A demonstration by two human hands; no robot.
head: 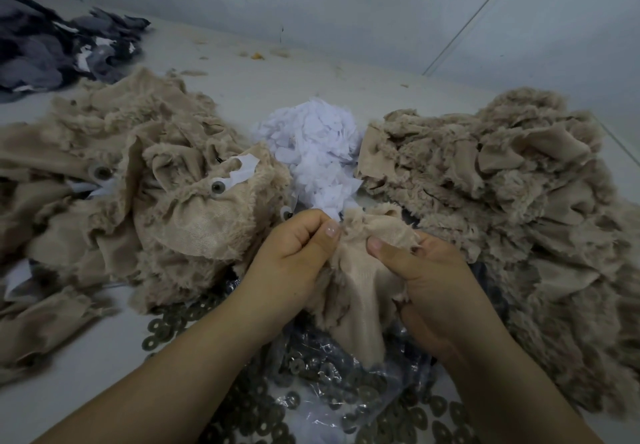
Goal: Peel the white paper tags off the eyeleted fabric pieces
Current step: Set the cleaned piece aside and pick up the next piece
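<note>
Both hands hold one beige furry fabric piece [360,281] in the lower middle. My left hand [298,253] pinches its upper left edge with thumb against curled fingers. My right hand [429,277] grips its right side, thumb pressed on top. No tag shows on this piece. To the left lies a pile of beige pieces [131,201] with metal eyelets [217,187] and white paper tags [244,172] still stuck on. Behind my hands sits a heap of loose white paper tags [311,153].
A second pile of beige fabric pieces [502,184] fills the right side. Loose metal washers [169,322] and a clear plastic bag [325,391] of them lie under my forearms. Dark grey fabric scraps [52,49] lie at the far left, near the wall.
</note>
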